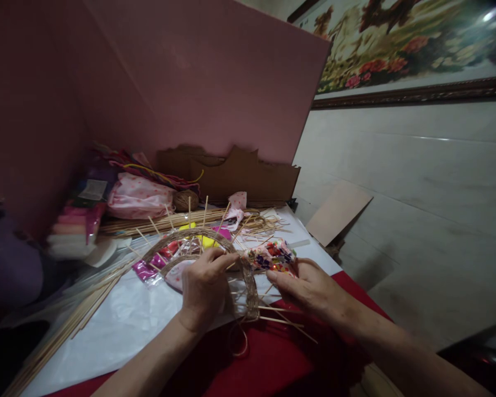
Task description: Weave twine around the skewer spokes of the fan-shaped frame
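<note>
A curved arch woven of brown twine (pixel 251 286) stands in front of me, with thin wooden sticks poking out of its edge. My left hand (pixel 204 286) is closed at the right part of the arch, its fingertips pinching where a floral cloth strip (pixel 268 255) meets the twine. Exactly what lies under those fingers is partly hidden. To the right, my right hand (pixel 308 286) grips the other end of the strip between thumb and fingers. Inside the arch shows a pale pink dotted cloth piece (pixel 176 275). A loose twine end (pixel 244 344) hangs below.
Long sticks (pixel 95 298) lie in plastic on the left. Behind are folded cloths (pixel 76 226), a pink dotted cloth bundle (pixel 140 197), a twine ball (pixel 186 200) and torn cardboard (pixel 231 173). Red cloth (pixel 289 358) covers the near edge; a tiled wall (pixel 417 182) rises right.
</note>
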Motion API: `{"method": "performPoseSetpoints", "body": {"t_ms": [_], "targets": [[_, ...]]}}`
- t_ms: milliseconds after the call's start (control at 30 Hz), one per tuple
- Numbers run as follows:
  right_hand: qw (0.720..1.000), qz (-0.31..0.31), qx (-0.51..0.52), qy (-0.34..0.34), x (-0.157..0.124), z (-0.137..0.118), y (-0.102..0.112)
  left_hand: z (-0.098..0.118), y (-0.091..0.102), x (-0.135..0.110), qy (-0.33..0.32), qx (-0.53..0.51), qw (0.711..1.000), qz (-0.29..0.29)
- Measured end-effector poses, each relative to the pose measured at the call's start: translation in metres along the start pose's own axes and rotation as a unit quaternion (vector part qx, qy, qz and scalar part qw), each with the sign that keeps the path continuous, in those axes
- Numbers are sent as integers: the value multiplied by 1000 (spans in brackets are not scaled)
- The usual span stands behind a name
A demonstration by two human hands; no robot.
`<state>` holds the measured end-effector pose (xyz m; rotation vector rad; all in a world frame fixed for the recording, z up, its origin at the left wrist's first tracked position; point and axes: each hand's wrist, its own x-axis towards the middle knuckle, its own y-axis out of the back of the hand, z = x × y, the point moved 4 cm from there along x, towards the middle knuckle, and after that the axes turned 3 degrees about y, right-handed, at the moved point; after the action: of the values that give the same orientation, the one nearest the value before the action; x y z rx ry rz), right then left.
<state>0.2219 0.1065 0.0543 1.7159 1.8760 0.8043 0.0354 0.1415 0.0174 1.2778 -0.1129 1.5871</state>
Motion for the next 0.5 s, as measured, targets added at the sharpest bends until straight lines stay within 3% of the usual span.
{"method": "performPoseSetpoints", "body": {"t_ms": [500], "targets": [[998, 15, -56, 26, 1, 4, -3, -1, -1, 0, 2, -10, 1000, 1]]}}
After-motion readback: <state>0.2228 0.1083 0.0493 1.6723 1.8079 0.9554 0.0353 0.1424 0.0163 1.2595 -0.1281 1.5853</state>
